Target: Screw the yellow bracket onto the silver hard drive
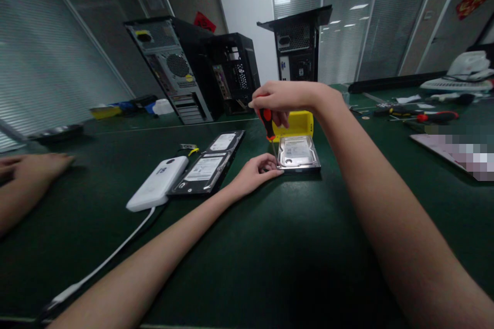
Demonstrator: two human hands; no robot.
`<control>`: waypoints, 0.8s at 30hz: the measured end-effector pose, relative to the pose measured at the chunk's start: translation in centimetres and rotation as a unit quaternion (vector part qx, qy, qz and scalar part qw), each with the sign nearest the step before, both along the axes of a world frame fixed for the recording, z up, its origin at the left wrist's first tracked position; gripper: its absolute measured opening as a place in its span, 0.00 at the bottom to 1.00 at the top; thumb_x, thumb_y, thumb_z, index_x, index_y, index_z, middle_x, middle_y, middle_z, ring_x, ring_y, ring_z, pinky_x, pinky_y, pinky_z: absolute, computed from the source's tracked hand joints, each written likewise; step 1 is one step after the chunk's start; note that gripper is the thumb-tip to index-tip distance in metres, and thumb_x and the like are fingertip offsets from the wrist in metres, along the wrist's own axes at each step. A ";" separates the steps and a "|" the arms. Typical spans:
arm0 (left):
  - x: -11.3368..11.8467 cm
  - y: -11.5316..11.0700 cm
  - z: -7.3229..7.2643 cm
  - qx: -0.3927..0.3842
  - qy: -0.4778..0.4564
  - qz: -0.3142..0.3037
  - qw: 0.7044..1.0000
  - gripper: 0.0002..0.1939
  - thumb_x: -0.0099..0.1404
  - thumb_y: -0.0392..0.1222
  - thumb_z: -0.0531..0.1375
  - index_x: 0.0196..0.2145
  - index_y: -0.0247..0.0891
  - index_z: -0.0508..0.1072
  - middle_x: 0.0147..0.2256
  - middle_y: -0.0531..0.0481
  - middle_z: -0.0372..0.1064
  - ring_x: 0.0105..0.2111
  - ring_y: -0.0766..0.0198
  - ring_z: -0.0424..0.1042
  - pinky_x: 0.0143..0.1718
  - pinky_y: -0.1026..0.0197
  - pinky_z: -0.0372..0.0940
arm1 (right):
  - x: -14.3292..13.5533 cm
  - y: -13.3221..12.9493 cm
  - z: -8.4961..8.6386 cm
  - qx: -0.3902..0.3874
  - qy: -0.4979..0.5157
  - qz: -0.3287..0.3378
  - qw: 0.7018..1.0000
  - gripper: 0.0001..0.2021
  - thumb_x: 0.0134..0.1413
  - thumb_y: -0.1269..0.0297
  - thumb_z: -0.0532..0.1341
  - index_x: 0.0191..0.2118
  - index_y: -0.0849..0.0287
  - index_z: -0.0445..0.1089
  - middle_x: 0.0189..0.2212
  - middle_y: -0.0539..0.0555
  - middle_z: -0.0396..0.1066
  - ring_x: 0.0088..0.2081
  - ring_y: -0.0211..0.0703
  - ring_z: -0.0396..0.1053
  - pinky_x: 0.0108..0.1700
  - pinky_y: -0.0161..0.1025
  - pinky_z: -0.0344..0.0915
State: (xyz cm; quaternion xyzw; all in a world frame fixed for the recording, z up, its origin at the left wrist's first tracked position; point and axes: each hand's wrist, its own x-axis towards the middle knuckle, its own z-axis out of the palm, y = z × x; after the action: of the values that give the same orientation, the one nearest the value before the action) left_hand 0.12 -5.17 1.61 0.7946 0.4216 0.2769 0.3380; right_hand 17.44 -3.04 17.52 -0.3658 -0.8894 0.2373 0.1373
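Note:
A silver hard drive [296, 150] lies label up on the dark green table in front of me. My left hand [259, 170] grips its near left corner, thumb along the front edge and fingers curled at the side. Above that corner my right hand [272, 102] is wrapped round the red and black handle of a screwdriver [266, 122]. The screwdriver stands nearly upright, its shaft reaching down to the drive's near left corner; the tip's exact contact is too small to make out. Right behind the drive sits an open yellow case [293, 124], partly covered by my right hand.
Left of my hands lie two more hard drives [206, 167] and a white power bank [158, 185] with a cable. Computer cases [181, 69] stand behind. Another person's hand [38, 169] rests at far left. Pliers and other hand tools [436, 117] lie at right.

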 end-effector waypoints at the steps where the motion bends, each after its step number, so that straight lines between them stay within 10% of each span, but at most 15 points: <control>1: 0.0 0.0 0.0 0.002 0.002 0.001 1.000 0.16 0.59 0.50 0.60 0.38 0.35 0.69 0.31 0.51 0.65 0.33 0.65 0.65 0.35 0.62 0.61 | 0.0 -0.1 0.0 -0.002 0.005 0.009 1.000 0.12 0.61 0.63 0.50 0.38 0.66 0.66 0.24 0.53 0.69 0.23 0.31 0.68 0.26 0.26 0.64; 17: -0.1 0.0 -0.1 0.012 0.006 0.004 1.000 0.17 0.59 0.51 0.60 0.39 0.35 0.70 0.32 0.51 0.65 0.33 0.65 0.65 0.35 0.62 0.60 | 0.4 -1.1 0.3 0.024 0.015 0.002 1.000 0.15 0.57 0.58 0.55 0.34 0.68 0.69 0.21 0.53 0.67 0.25 0.34 0.67 0.26 0.29 0.63; 24: -0.1 -0.1 0.1 0.014 0.014 0.016 1.000 0.17 0.61 0.52 0.58 0.40 0.35 0.70 0.32 0.51 0.65 0.31 0.66 0.63 0.33 0.63 0.59 | 0.4 -0.5 0.1 0.148 0.004 -0.065 0.987 0.21 0.53 0.52 0.57 0.29 0.70 0.71 0.22 0.56 0.67 0.29 0.39 0.68 0.29 0.33 0.63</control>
State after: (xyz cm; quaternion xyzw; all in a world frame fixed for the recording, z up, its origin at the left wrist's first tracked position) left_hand 0.03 -5.30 1.69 0.7962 0.4347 0.2774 0.3164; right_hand 17.82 -3.49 17.59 -0.3977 -0.8884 0.0951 0.2089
